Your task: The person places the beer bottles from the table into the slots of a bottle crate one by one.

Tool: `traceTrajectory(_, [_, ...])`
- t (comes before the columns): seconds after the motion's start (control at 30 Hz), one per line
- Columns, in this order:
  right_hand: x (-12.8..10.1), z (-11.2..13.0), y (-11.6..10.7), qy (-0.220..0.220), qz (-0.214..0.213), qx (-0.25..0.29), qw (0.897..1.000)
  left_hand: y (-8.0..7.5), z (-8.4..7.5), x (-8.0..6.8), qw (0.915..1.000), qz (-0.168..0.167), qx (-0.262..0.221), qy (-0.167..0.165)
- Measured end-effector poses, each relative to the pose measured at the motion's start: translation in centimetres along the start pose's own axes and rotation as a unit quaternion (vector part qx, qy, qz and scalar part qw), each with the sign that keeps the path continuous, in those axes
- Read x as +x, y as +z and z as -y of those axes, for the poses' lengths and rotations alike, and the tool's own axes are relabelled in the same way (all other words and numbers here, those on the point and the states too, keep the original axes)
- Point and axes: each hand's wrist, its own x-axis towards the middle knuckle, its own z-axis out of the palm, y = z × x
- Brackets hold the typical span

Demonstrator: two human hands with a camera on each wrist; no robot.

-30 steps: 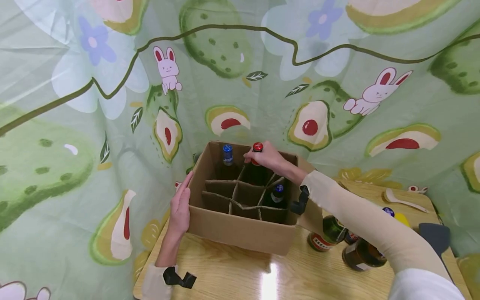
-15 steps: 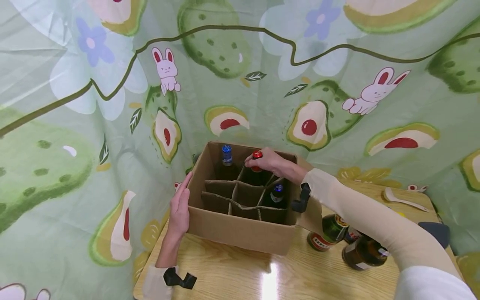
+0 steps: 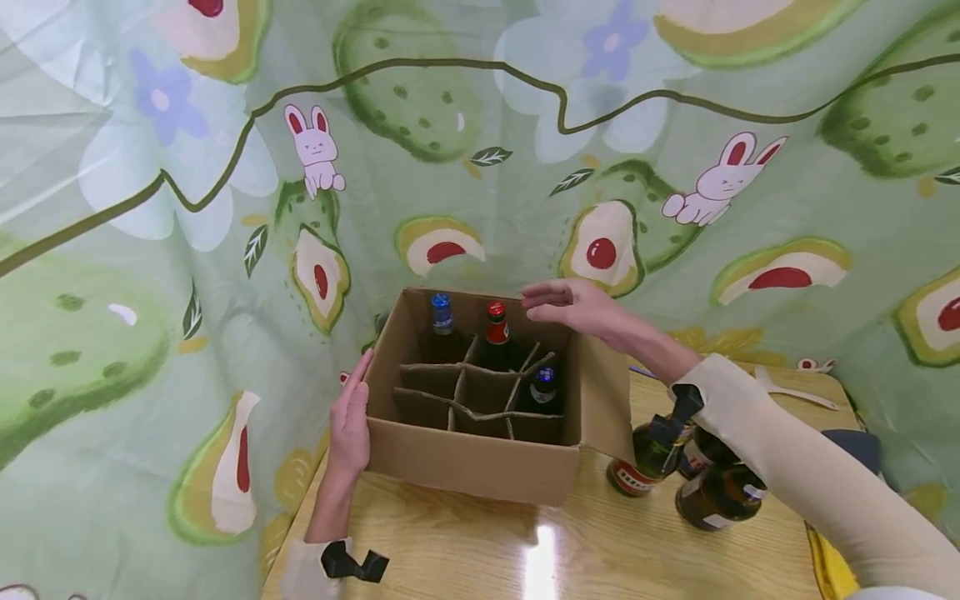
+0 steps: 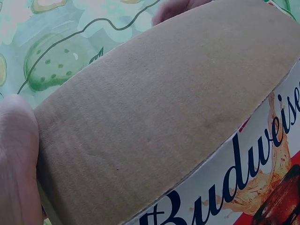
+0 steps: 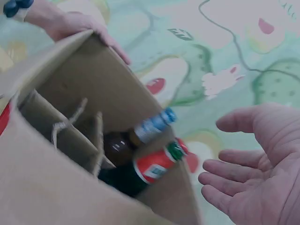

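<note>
Hands apart: right hand [image 3: 581,307] hovers open over the box's [image 3: 465,462] far right corner, fingers straight, holding nothing; left hand [image 3: 351,421] lies flat against the box's left wall. Box sits on the bench [image 3: 480,550], divided into cells. Red-capped bottle [image 3: 496,329] stands upright in the back middle cell, blue-capped bottles [image 3: 442,321] in others. Left wrist view alone shows a Budweiser print [image 4: 243,187] on the cardboard. Loose bottles [image 3: 712,492] lie right of the box.
</note>
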Motion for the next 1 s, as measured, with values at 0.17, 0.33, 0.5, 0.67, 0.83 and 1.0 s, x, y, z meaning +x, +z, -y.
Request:
traceTrajectory(0.17, [-4.0, -0.9, -1.7, -0.036, -0.039, -0.007, 0.999, 0.1, -0.1, -0.1, 1.0000, 0.003, -0.003, -0.005])
traceTrajectory(0.33, [-8.2, -2.2, -3.0, -0.054, -0.070, -0.018, 0.996, 0.3, 0.2, -0.2, 0.9999, 0.002, -0.003, -0.011])
traceTrajectory(0.5, [-12.0, -3.4, -3.8, -0.041, -0.120, -0.029, 0.991, 0.4, 0.3, -0.2, 0.9998, -0.007, -0.012, -0.017])
traceTrajectory(0.67, [-14.9, -6.3, -3.1, -0.050, -0.154, -0.008, 0.987, 0.4, 0.2, -0.3, 0.9998, -0.012, -0.011, -0.013])
traceTrajectory(0.83, [-16.9, -9.8, -0.7, -0.051, -0.178, -0.009, 0.983, 0.4, 0.1, -0.3, 0.9998, -0.017, -0.008, -0.009])
traceTrajectory(1.0, [-18.1, -12.8, 1.3, -0.067, -0.217, 0.001, 0.974, 0.6, 0.1, -0.2, 0.9997, -0.023, -0.011, -0.003])
